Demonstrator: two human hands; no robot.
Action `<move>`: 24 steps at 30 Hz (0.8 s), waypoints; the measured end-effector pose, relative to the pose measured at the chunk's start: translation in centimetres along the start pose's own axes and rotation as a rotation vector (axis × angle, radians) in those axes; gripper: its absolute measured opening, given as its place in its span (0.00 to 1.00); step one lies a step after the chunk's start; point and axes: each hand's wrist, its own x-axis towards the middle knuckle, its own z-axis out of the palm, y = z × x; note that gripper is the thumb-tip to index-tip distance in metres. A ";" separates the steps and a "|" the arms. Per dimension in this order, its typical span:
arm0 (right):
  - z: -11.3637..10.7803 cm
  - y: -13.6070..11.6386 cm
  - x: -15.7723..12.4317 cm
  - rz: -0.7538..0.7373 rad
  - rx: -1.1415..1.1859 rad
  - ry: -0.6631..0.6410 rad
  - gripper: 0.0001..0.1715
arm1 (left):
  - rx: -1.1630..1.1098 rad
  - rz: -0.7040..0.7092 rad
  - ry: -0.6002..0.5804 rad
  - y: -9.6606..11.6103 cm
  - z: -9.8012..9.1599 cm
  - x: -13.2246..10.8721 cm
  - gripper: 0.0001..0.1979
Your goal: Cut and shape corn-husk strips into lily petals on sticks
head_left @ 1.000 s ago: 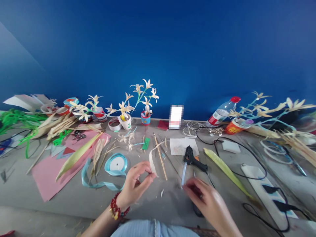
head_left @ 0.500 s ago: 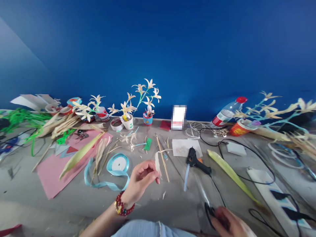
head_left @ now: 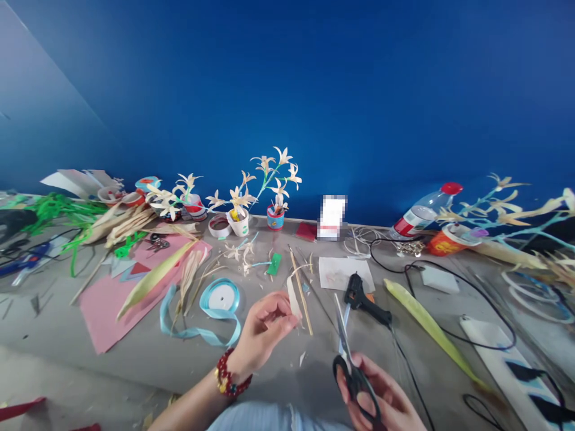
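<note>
At near centre, the left hand [head_left: 269, 330] pinches a pale strip [head_left: 293, 297] by its near end, apparently exposing its length, while, apart, the right hand [head_left: 388, 392] grips scissors [head_left: 344, 348].

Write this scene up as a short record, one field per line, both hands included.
Left hand: pinching a pale strip
Right hand: gripping black-handled scissors, blades pointing away from the person
Glue tool: black glue gun, lying beyond the scissors
Ribbon: light-blue roll, partly unwound
Flowers: pale blossoms, some standing in cups along the back
Bottle: clear, red-capped bottle, back right
Backdrop: blue wall
</note>
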 end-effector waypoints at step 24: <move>2.4 -2.3 3.5 -0.672 -0.997 0.066 0.14 | 0.045 0.072 0.013 -0.3 0.5 -0.6 0.08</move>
